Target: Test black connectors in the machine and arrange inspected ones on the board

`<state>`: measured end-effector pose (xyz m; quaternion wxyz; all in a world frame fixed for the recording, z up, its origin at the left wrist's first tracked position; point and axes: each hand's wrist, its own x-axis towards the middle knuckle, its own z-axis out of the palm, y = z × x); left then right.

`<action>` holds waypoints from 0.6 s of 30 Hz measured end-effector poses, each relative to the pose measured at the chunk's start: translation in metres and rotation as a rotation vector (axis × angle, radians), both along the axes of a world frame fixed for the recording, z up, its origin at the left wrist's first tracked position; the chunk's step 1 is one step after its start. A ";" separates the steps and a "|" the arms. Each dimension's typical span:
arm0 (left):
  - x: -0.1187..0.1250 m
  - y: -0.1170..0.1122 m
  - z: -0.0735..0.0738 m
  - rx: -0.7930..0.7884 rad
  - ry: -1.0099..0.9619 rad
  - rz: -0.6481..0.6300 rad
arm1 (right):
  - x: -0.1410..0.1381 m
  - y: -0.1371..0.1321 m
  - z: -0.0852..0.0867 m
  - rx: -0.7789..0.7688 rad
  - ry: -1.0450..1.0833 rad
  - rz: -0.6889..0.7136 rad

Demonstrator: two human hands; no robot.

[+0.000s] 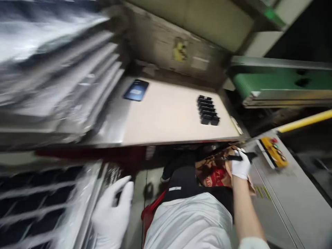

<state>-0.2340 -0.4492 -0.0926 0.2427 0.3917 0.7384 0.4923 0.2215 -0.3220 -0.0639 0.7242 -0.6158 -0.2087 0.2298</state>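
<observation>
**Right hand [240, 166] clenched on black tool [237, 158] above paper bag [214, 171]**

On my feed the right fingers [240, 154] are closed around the black tool, grasping it. The tool's long axis runs roughly level across the view, its far end pointing toward the yellow control box [273, 152]. The right hand is clearly the nearer one to the tool and the bag. The bag sits directly behind and below that hand, with a red label [216, 176] on it. I can't tell whether the hand touches the bag.

The left hand [111, 214] is well apart, at the other side of the torso [189, 221]. Its left fingers [124, 193] are spread and released, with nothing visibly held, just beside the blurred metal trays [64, 86].

Past the bag, the beige table [168, 117] carries a blue card [136, 90] near its left edge and a row of black blocks [209, 110] near its right edge. The table's front edge lies just beyond the right hand. Green belt [282, 83] sits further off. Steel panel [285, 197] runs along the right side. Motion blur hides the tray details.
</observation>
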 end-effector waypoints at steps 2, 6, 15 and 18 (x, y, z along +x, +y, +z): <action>0.056 0.030 0.022 0.129 -0.016 -0.347 | 0.029 0.007 -0.001 0.058 0.057 -0.099; 0.102 0.095 0.062 0.285 0.075 -0.691 | 0.055 0.033 -0.017 0.106 0.120 -0.190; 0.143 0.248 0.074 0.092 -0.161 -0.627 | 0.059 0.051 -0.088 -0.206 0.017 -0.163; 0.149 0.266 0.067 0.103 -0.094 -0.599 | 0.034 0.004 -0.114 -0.333 -0.005 -0.025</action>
